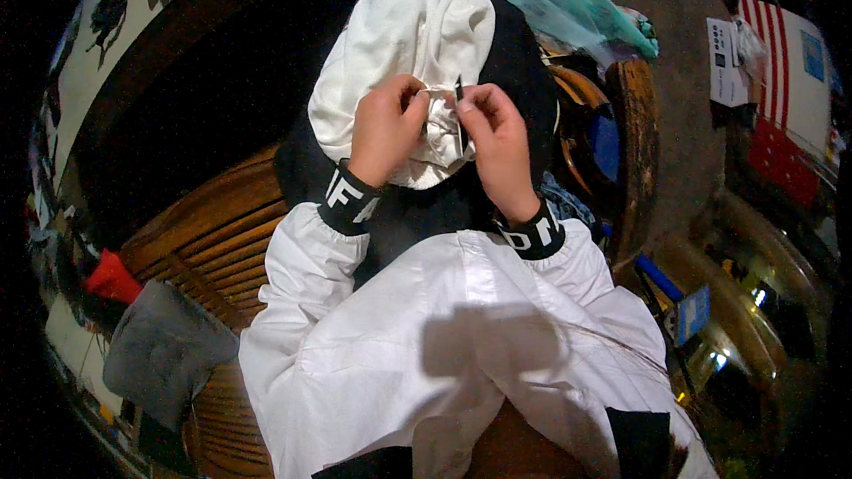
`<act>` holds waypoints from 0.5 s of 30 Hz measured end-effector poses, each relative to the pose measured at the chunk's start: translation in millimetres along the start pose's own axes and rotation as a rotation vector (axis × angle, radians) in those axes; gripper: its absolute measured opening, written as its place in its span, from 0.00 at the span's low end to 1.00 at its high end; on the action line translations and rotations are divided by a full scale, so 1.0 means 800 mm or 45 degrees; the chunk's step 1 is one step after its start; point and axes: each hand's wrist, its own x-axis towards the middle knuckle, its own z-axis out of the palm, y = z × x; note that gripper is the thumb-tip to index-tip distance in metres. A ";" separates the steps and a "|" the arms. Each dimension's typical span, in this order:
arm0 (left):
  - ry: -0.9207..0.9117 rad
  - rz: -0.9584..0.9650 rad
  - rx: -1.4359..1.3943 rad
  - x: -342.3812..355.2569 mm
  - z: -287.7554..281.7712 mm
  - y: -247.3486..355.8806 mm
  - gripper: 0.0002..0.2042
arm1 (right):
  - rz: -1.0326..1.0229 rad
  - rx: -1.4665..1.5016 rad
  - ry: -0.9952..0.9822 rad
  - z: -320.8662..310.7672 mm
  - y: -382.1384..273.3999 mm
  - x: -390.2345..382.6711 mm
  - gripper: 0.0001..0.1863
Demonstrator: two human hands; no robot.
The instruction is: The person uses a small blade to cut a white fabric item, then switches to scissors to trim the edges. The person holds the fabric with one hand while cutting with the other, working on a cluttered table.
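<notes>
A gathered piece of white fabric (382, 27) lies over the black cloth on my lap, bunched into folds at its near part. My left hand (388, 127) is closed, pinching a fold of this fabric between thumb and fingertips. Just to the right, my right hand (500, 137) is closed around a slim tool (460, 93), dark at its top with a narrow pale length running down beside the fabric. Its exact kind is too small to make out. The fingertips of both hands are close together, a small gap apart.
A slatted wooden bench (231, 231) extends on the left, with a grey cushion (169, 350) and a red item (113, 277). Clear and teal plastic bags (577, 9) lie beyond the fabric. At right are a wooden armrest (637, 142), a red-and-white striped package (785, 71) and transparent bins (754, 293).
</notes>
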 end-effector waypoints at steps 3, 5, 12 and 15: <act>-0.096 -0.145 -0.261 -0.002 -0.005 0.008 0.07 | -0.066 -0.163 0.034 0.001 0.019 0.000 0.05; -0.185 -0.276 -0.505 -0.002 -0.011 0.011 0.07 | -0.107 -0.287 0.068 0.003 0.023 0.000 0.06; -0.419 -0.480 -0.886 0.010 -0.035 -0.008 0.08 | -0.220 -0.408 0.020 0.015 0.030 0.010 0.05; -0.418 -0.511 -0.941 0.008 -0.035 -0.004 0.08 | -0.225 -0.463 0.008 0.017 0.030 0.011 0.06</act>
